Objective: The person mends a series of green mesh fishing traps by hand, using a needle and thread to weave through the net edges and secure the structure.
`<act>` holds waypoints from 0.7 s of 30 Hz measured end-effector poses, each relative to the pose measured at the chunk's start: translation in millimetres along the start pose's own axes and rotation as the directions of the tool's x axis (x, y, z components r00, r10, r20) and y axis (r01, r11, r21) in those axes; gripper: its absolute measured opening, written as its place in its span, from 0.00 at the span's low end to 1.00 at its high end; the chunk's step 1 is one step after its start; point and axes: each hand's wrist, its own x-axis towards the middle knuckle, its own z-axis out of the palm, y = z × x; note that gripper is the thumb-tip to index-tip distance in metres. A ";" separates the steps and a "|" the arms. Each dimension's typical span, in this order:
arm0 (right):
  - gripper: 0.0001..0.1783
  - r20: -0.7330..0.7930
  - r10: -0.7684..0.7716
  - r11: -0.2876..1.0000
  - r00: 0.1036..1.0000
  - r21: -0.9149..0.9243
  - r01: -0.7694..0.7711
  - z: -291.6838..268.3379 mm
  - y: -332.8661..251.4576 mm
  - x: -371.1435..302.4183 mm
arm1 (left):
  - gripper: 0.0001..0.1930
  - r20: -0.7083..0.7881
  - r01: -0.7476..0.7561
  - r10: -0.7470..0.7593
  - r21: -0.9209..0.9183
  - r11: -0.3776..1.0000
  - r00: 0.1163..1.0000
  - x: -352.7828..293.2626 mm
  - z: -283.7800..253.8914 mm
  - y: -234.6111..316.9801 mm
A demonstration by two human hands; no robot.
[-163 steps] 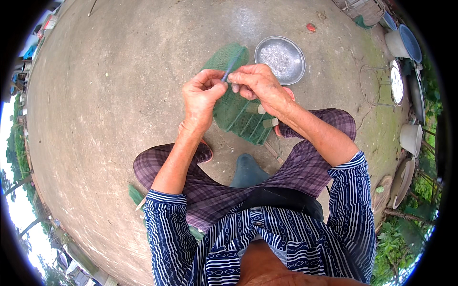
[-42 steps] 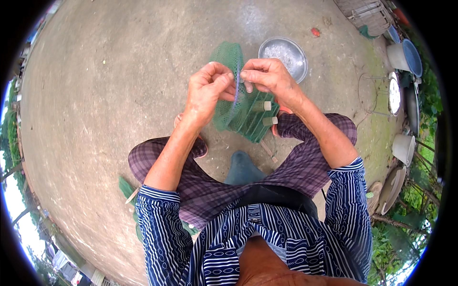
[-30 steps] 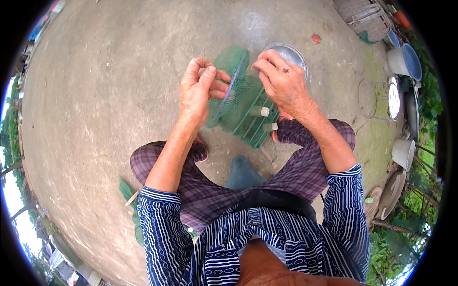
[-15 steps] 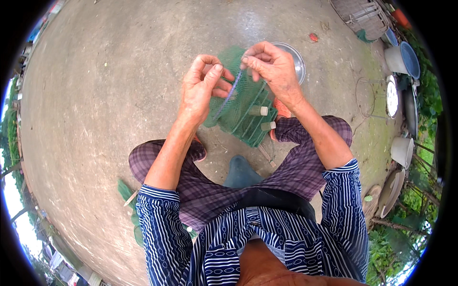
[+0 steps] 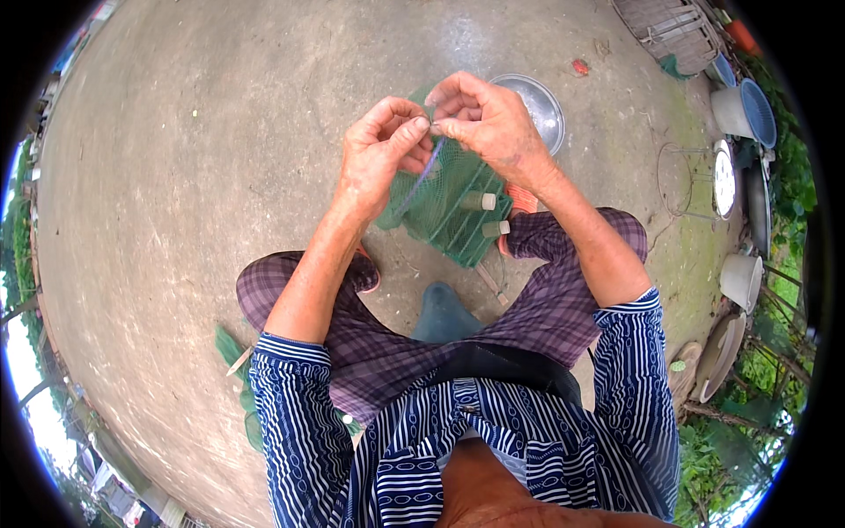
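Note:
Between my knees hangs a green mesh net (image 5: 440, 189), gathered over green frame bars with white cylindrical pieces (image 5: 478, 201) sticking out on the right. A blue-purple cord (image 5: 423, 180) runs along the net up towards my fingers. My right hand (image 5: 491, 125) pinches at the cord's upper end, thumb against forefinger. Thumb and forefinger of my left hand (image 5: 385, 148) are pressed together too, meeting the right fingertips; what lies between them is too small to make out. Both hands are raised above the net and partly hide its top.
A round metal basin (image 5: 539, 110) stands on the concrete floor beyond my right hand. Buckets (image 5: 738, 113), a wire stand and a woven basket (image 5: 666, 33) line the right side. More green netting (image 5: 232, 352) lies by my left elbow. A blue-grey object (image 5: 440, 315) stands between my legs.
My right hand has moved left, bringing its fingertips against those of my left hand. The left hand has shifted slightly and its thumb and forefinger have closed. The net stays between my legs.

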 end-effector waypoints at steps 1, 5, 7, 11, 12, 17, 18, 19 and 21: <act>0.13 0.000 0.000 1.000 1.000 0.000 0.000 -0.6 -1.8 -0.1 | 0.08 -0.004 0.017 -0.017 -0.008 1.000 1.000 0.1 -0.5 0.5; 0.14 -0.037 -0.014 0.984 0.999 -0.176 0.007 -4.4 -18.4 -4.6 | 0.12 -0.042 -0.022 0.021 -0.028 0.999 0.999 -1.2 -2.9 -2.1; 0.14 -0.056 -0.011 0.975 0.998 -0.221 -0.002 -7.5 -19.5 -6.0 | 0.14 -0.032 -0.038 0.037 -0.030 0.999 0.999 0.1 -4.2 -6.3; 0.14 -0.104 -0.060 0.996 0.993 0.065 0.067 -12.0 -14.1 -7.9 | 0.17 -0.015 -0.038 0.037 -0.071 0.997 0.999 0.8 -3.8 -5.1; 0.14 -0.103 -0.051 0.978 0.993 0.195 0.070 -12.6 -13.6 -8.4 | 0.17 -0.017 -0.038 0.036 -0.070 0.997 0.999 0.3 -4.4 -5.2; 0.14 -0.020 -0.047 0.814 0.999 0.578 0.050 -25.0 -16.9 -7.9 | 0.16 -0.088 -0.034 0.028 -0.071 0.997 0.996 1.7 -8.5 -10.4; 0.14 0.008 -0.079 0.747 0.997 0.663 0.054 -26.2 -16.2 -7.2 | 0.16 -0.087 -0.034 0.028 -0.070 0.997 0.996 1.8 -8.7 -11.3; 0.14 0.006 -0.078 0.746 0.997 0.663 0.054 -27.3 -15.6 -7.1 | 0.16 -0.091 -0.033 0.026 -0.079 0.996 0.995 2.1 -8.7 -12.0; 0.13 0.102 -0.138 0.644 0.985 0.765 0.011 -28.8 -14.4 -7.4 | 0.15 -0.094 -0.031 0.022 -0.089 0.996 0.995 2.8 -7.9 -12.7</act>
